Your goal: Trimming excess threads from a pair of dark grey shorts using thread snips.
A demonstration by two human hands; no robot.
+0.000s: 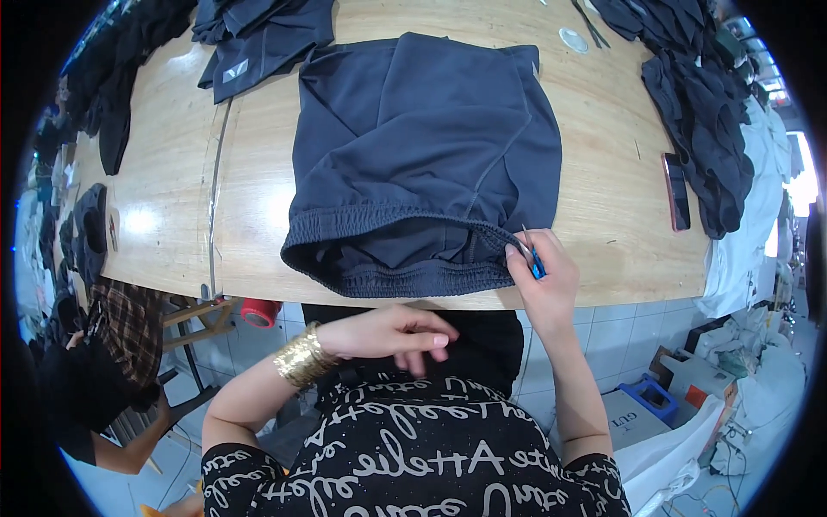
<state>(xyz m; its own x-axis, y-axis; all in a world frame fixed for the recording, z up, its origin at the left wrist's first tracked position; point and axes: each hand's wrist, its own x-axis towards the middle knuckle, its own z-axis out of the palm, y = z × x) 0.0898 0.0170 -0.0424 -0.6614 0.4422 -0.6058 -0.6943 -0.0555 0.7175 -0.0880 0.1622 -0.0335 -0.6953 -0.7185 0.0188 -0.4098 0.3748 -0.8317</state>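
Note:
A pair of dark navy shorts (pixel 422 129) lies on the wooden table, its gathered elastic waistband (pixel 379 280) at the front edge and gaping toward me. My right hand (pixel 547 271) is closed around small thread snips (pixel 537 265) with blue on the handle and a pointed metal tip. Its fingertips touch the right end of the waistband; whether they also pinch the cloth is hard to see. Below the table edge, in front of my body, my left hand (pixel 396 334) hangs in the air with loosely bent fingers apart, holding nothing. A gold cuff circles that forearm.
More dark garments lie at the back left (pixel 258 43) and along the right side (pixel 698 129). A phone (pixel 676 191) rests near the right edge. Dark scissors (pixel 591 24) and a clear round disc (pixel 573 40) are at the back. Another person (pixel 112 388) works at the left.

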